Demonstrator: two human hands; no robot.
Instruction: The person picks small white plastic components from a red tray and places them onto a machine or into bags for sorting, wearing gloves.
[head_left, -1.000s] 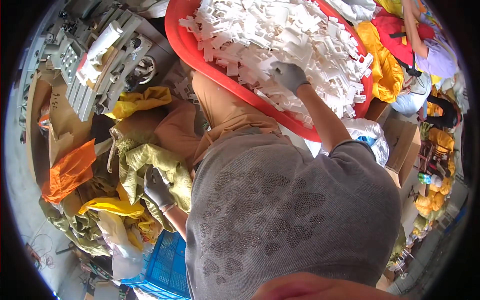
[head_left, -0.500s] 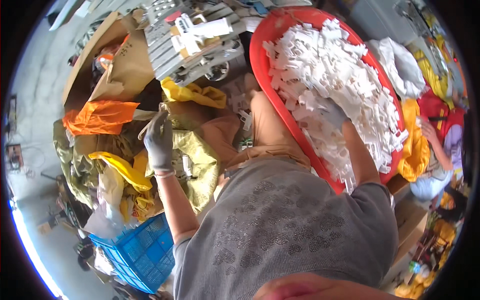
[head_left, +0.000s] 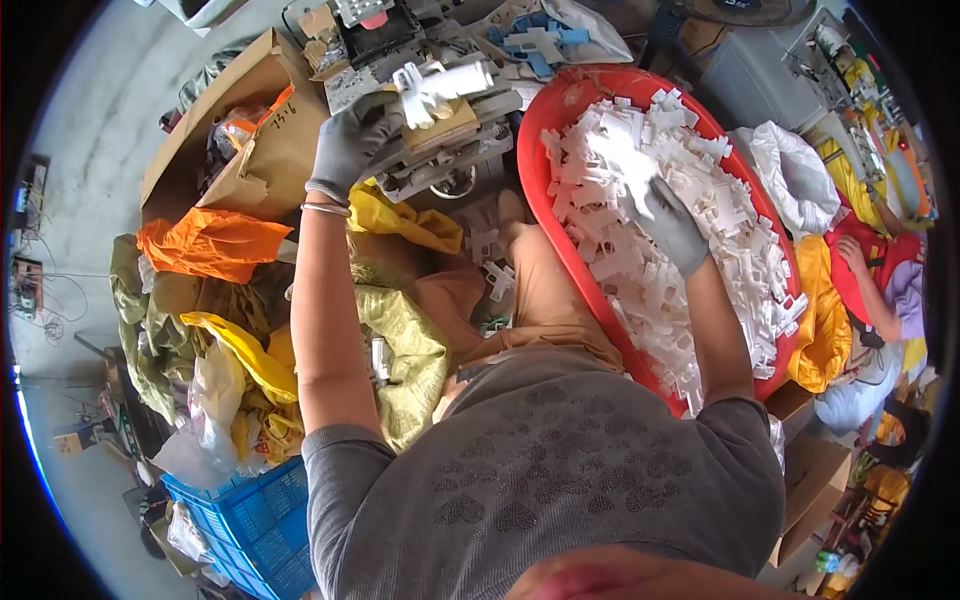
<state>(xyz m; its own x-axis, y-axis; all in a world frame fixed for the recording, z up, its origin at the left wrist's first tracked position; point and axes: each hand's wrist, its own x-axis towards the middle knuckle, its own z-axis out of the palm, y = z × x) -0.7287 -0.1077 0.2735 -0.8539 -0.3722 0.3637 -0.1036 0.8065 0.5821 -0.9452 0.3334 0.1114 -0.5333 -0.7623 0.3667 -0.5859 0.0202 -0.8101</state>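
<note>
My left hand (head_left: 358,145), in a grey glove, reaches to the machine's fixture. Its curled fingers close on the near left end of a white plastic pistol-shaped part (head_left: 440,88), which lies over a tan block (head_left: 442,126). My right hand (head_left: 672,228), gloved in grey too, is over the heap in a red oval tub (head_left: 532,165). Between its fingers and thumb is another white pistol-shaped part (head_left: 622,160), brightly lit. Many similar white parts (head_left: 735,260) fill the tub.
Left of me are an open cardboard box (head_left: 262,160), an orange bag (head_left: 208,243), yellow bags and a blue crate (head_left: 245,525). A shiny yellow-green sack (head_left: 405,350) rests by my legs. Blue and white pistol-shaped pieces (head_left: 540,42) lie behind the tub. Another person's arm (head_left: 872,290) shows at right.
My left hand has moved up and away from the sack area to the part on the fixture. My right hand has lifted a white part from the heap.
</note>
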